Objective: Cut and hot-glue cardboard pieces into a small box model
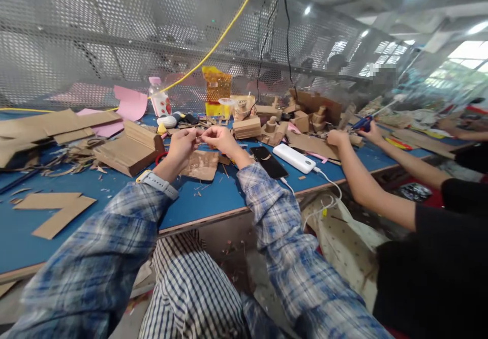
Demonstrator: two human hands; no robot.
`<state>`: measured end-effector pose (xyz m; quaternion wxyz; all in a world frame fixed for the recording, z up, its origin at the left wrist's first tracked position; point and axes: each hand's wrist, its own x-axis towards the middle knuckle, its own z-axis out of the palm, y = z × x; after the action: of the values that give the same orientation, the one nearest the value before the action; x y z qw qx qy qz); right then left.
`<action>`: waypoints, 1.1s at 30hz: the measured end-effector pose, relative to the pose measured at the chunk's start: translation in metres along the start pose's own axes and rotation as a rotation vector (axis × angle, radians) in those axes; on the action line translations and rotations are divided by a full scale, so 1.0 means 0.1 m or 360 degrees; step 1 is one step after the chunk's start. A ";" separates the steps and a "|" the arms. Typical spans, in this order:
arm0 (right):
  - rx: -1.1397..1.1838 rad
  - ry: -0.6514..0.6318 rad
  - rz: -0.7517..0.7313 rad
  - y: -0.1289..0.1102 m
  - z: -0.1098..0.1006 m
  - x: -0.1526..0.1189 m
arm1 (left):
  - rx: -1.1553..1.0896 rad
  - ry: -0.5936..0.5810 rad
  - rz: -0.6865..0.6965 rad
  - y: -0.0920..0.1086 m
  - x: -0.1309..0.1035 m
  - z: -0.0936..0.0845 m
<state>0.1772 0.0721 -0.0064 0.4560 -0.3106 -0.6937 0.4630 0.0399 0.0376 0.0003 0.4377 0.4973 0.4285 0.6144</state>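
Note:
Over the blue table, my left hand and my right hand meet with thumbs and fingers pinched together. Between the fingertips is something small and brownish, too small to make out. Just below the hands lies a torn, flat piece of cardboard. A folded cardboard box piece sits left of my left hand. To the right of my right wrist are a black phone and a white power bank with white cables.
Cardboard sheets and scraps cover the left side. A bottle, a yellow bag and small cardboard models stand behind. At right, a person's hands work with a blue glue gun.

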 end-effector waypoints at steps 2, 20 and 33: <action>-0.0017 -0.0004 0.0075 0.02 -0.04 -0.03 | -0.0035 0.0056 0.0020 0.00 0.05 -0.06; 0.0510 0.0263 0.0241 0.04 -0.08 -0.07 | 0.0820 0.0041 0.0669 -0.14 -0.04 -0.06; 0.0503 0.0320 0.0146 -0.06 0.06 -0.10 | 0.0462 -0.0088 0.0258 -0.08 -0.06 0.00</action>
<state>0.1756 0.0597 -0.0053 0.5445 -0.3111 -0.5484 0.5533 0.0419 0.0337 -0.0089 0.3219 0.6049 0.4590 0.5655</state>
